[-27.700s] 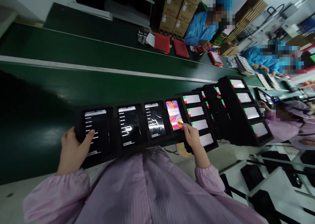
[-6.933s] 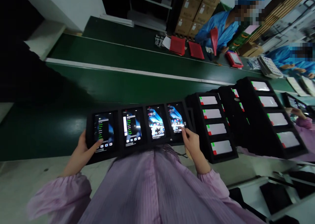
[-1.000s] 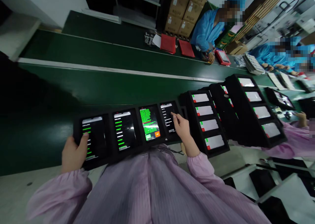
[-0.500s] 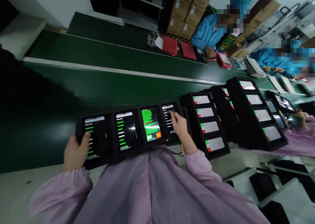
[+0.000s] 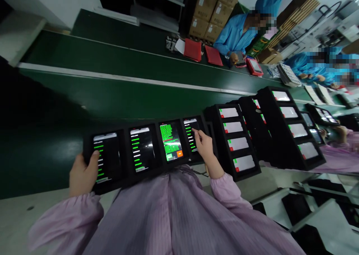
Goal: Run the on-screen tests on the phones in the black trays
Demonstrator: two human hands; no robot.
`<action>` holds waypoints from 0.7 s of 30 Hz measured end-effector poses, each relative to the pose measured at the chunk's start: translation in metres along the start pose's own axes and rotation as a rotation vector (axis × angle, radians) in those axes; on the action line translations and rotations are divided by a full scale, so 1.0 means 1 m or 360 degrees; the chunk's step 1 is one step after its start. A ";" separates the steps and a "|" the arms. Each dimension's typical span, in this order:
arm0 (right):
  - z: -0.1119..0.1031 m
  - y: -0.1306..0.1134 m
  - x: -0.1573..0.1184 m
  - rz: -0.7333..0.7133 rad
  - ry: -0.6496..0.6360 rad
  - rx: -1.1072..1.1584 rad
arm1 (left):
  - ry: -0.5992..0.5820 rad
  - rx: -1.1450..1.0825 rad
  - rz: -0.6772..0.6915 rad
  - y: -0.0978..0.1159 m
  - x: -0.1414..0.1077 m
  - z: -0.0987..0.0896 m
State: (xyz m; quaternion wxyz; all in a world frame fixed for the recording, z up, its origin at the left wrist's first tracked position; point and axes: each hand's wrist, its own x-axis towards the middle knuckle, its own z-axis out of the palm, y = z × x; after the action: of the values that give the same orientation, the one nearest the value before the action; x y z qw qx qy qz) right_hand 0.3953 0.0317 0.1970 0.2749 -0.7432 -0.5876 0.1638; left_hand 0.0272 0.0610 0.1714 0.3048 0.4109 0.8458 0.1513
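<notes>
A long black tray (image 5: pixel 126 150) lies across in front of me with a row of several lit phones set in it. My left hand (image 5: pixel 84 172) grips the tray's left end, thumb over the edge of the leftmost phone (image 5: pixel 110 159), which shows green and white lines of text. Beside it, the second phone (image 5: pixel 146 150) shows a similar list. The third phone (image 5: pixel 170 135) is filled with green text above a green and an orange button. My right hand (image 5: pixel 204 144) is over the rightmost phone (image 5: pixel 191 125), index finger stretched to its screen, other fingers curled, holding nothing.
Right of the tray stand black trays (image 5: pixel 243 174) of phones with white screens. Beyond a pale strip (image 5: pixel 112 77) on the green bench (image 5: pixel 157 100), a co-worker in blue (image 5: pixel 234 30) sits near red pouches (image 5: pixel 193 50). Cartons (image 5: pixel 203 8) are stacked behind.
The rightmost phone's screen has switched from a white-text menu to a list with green and white lines. My hands have hardly moved. The co-worker's hand now holds a dark flat device.
</notes>
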 end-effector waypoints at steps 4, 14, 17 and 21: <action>0.001 0.001 0.001 0.0029 -0.0030 -0.0031 | -0.0006 -0.0005 -0.0016 0.005 -0.002 -0.003; 0.005 -0.017 -0.004 -0.0106 -0.0059 0.0053 | -0.0020 -0.0302 -0.0157 0.008 -0.003 -0.003; 0.016 -0.033 -0.009 -0.0207 -0.0130 0.0163 | -0.0003 -0.0706 -0.0285 0.007 -0.002 -0.001; 0.046 -0.065 -0.020 -0.0391 -0.0480 0.0214 | 0.0044 -0.0877 -0.0328 0.007 -0.001 0.001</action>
State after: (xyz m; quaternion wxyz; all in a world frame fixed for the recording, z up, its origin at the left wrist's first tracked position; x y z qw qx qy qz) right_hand 0.3131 0.0328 0.1977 0.2506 -0.6130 -0.6961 0.2773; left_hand 0.0326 0.0639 0.1745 0.4070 0.2225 0.8142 0.3491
